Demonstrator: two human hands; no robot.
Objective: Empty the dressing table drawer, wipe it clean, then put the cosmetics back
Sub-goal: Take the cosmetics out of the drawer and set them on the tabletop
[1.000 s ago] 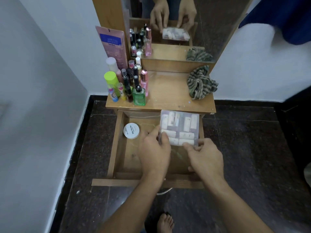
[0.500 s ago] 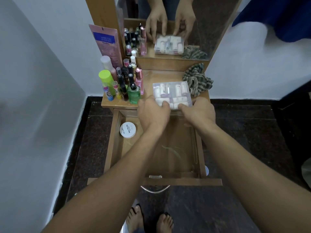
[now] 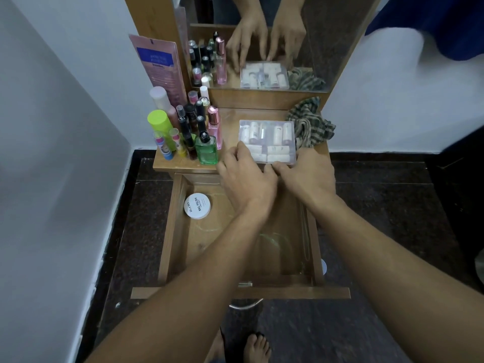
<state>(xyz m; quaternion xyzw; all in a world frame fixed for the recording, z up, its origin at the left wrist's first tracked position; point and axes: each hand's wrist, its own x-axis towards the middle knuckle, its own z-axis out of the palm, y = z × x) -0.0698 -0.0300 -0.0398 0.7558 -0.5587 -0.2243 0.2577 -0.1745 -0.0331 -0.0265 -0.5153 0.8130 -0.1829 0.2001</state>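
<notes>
A clear plastic box (image 3: 267,134) of small white tubes lies flat on the dressing table top (image 3: 251,113). My left hand (image 3: 246,176) holds its near left corner and my right hand (image 3: 306,174) holds its near right corner, fingers curled on the edges. Below my hands the wooden drawer (image 3: 167,231) is pulled out. A round white jar marked nail polish (image 3: 197,205) lies in its back left corner, and the rest of the drawer floor shows only faint smears.
Several bottles and tubes (image 3: 188,127) crowd the table's left side, with a green bottle (image 3: 207,150) at the front. A checked cloth (image 3: 311,124) lies crumpled at the right. A pink packet (image 3: 157,66) leans beside the mirror (image 3: 262,35). Dark floor surrounds the table.
Both hands lifted the clear box out of the drawer and carried it forward onto the table top, where it now lies flat a little farther back.
</notes>
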